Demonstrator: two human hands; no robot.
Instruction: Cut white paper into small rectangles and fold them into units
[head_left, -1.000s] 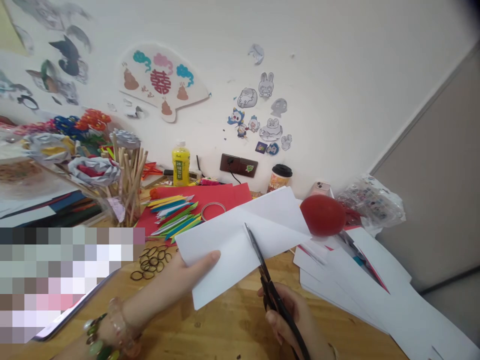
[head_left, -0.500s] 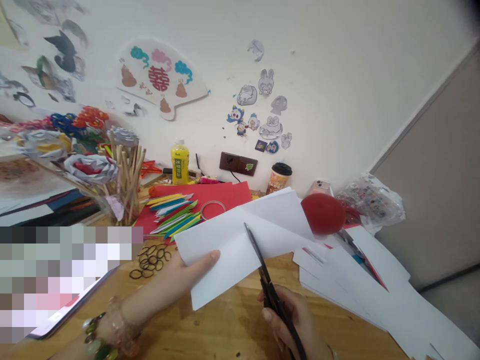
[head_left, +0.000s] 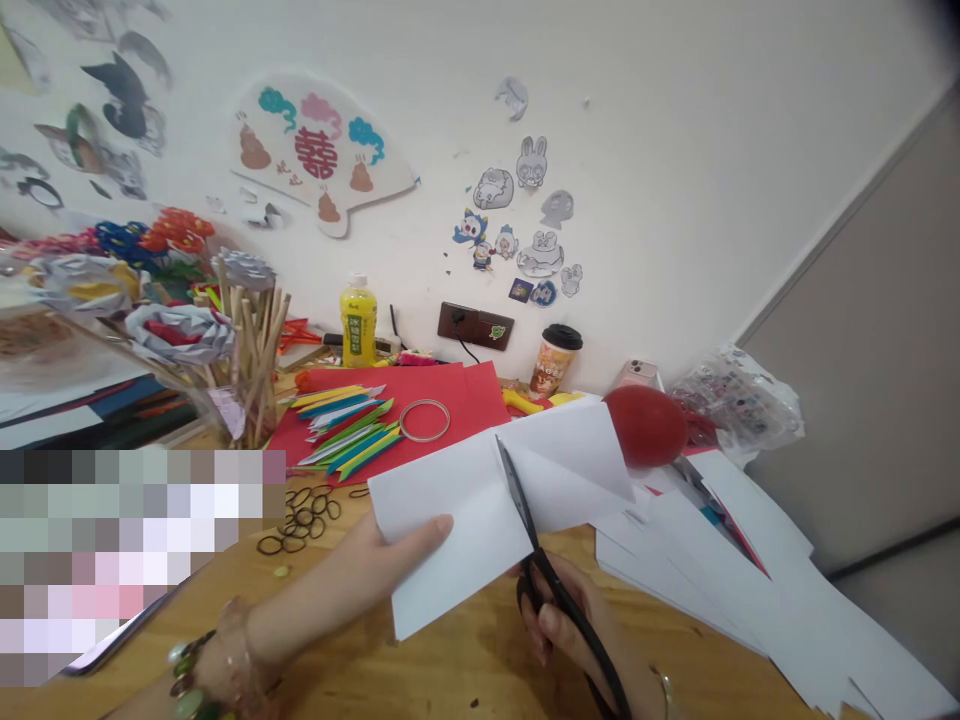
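A sheet of white paper [head_left: 442,580] is pinched by my left hand [head_left: 405,545], thumb on top and the other fingers hidden beneath. My right hand [head_left: 574,610] grips black-handled scissors [head_left: 517,485], fingers in the loops. The scissor blades lie across the middle of the paper, the tip near its far edge, with a cut or crease line running beside them. Right of the blades, the paper's other part slants toward a red balloon [head_left: 646,427]. Whether the blades are fully closed is hard to tell.
Red paper [head_left: 480,390] carries folded coloured strips [head_left: 352,430] and a ring [head_left: 424,420]. Dark rubber bands [head_left: 304,520] lie left, near a pixelated screen. White sheets [head_left: 690,560] spread right. Behind stand a yellow bottle [head_left: 358,325], a cup [head_left: 555,362] and a holder of sticks [head_left: 255,370].
The paper and both hands have shifted slightly right and toward me. The scissors have moved with the paper, and the paper's right part has dropped, uncovering more of the cup.
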